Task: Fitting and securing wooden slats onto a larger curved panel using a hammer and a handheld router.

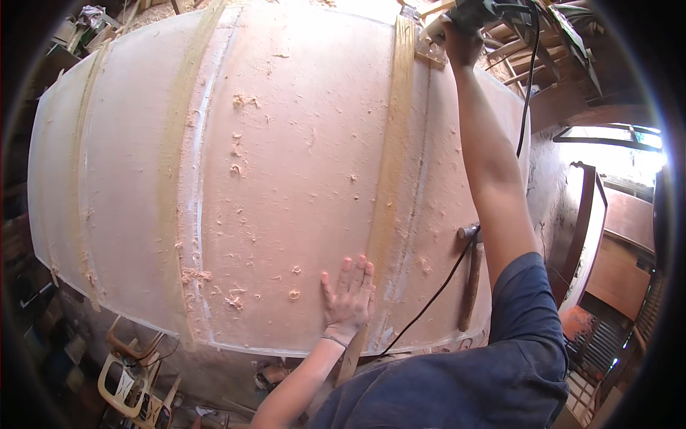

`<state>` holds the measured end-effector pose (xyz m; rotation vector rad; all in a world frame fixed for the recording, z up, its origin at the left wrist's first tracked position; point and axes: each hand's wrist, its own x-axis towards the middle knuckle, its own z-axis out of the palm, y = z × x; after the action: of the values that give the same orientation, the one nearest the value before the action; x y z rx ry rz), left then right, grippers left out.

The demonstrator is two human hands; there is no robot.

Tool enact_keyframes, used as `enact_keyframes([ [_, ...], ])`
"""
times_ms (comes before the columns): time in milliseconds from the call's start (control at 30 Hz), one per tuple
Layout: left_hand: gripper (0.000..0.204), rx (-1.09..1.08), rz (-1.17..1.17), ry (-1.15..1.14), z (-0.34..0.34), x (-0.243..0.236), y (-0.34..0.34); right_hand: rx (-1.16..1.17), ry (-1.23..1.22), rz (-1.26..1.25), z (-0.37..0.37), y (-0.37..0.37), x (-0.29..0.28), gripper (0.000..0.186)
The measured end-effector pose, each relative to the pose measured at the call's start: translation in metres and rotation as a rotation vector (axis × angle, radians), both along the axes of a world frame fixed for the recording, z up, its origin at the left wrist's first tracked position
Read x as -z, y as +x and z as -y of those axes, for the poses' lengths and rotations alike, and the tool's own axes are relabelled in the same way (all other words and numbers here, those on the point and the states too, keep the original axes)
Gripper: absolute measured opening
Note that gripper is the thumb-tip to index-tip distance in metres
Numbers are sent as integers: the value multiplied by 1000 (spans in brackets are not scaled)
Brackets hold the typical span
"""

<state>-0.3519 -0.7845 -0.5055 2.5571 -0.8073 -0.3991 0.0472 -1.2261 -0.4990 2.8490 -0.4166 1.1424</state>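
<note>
My left hand (349, 297) lies flat on a broad pinkish wooden panel (300, 179), fingers stretched out and pointing away from me. Its edge rests against a long yellowish wooden strip (391, 150) that runs from near to far over the panel. At the far right my right arm is stretched out, and my right hand (463, 44) is closed round a dark corded power tool, apparently an electric planer (473, 14). The tool is partly cut off by the upper rim, near the strip's far end. Curled shavings (246, 101) are scattered over the panel.
A hammer (469, 286) lies on the panel right of my left hand. A black cord (429, 304) crosses the near right edge; more cord (527, 93) hangs beside my right arm. More strips (179, 107) lie at left. Chairs (125, 386) stand near left, scrap wood far right.
</note>
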Motion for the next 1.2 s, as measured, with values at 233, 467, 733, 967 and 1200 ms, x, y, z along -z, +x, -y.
enact_keyframes([
  [233,57,-11,-9,-50,3,-4,0,-47,701,116,-22,-34,-19,53],
  [467,57,-30,22,-48,-2,0,2,-67,815,114,-113,-151,-18,44],
  [733,55,-13,82,-40,10,4,-2,-118,593,-53,-219,-376,-2,49],
  [967,53,-33,102,-36,10,6,-1,-135,978,91,-300,-469,-31,67],
  [1200,54,-66,132,-17,2,14,0,-362,1856,484,-300,-429,-40,42],
])
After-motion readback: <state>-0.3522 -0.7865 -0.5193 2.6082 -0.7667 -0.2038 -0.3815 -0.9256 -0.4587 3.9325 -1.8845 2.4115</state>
